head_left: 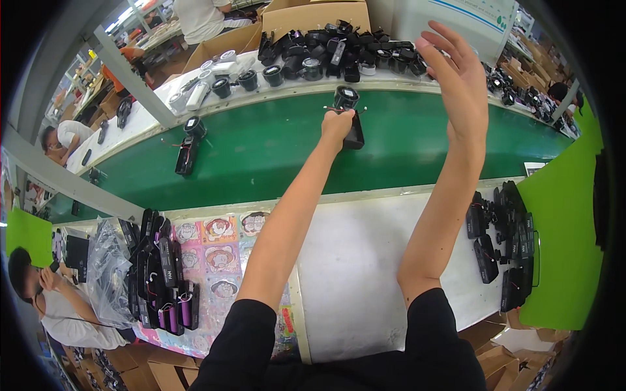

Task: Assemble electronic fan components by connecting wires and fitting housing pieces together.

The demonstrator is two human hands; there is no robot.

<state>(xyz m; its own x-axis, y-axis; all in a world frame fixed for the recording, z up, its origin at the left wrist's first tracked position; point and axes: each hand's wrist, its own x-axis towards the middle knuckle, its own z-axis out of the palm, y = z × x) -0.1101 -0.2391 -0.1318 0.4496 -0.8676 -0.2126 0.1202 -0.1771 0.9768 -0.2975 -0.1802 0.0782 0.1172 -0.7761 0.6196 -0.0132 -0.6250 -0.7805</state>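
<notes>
Grasping the black unit (pixel 356 128) with our left hand (pixel 337 126), we judge it light, stiff, best held by its casing (pixel 354 138) (thin wires (pixel 328 109) look fragile); it is on or just above the green belt (pixel 261 143), our empty right hand (pixel 462 81) near piled black parts (pixel 332 51), benches (pixel 156 40) and co-workers (pixel 78 319) beyond
</notes>
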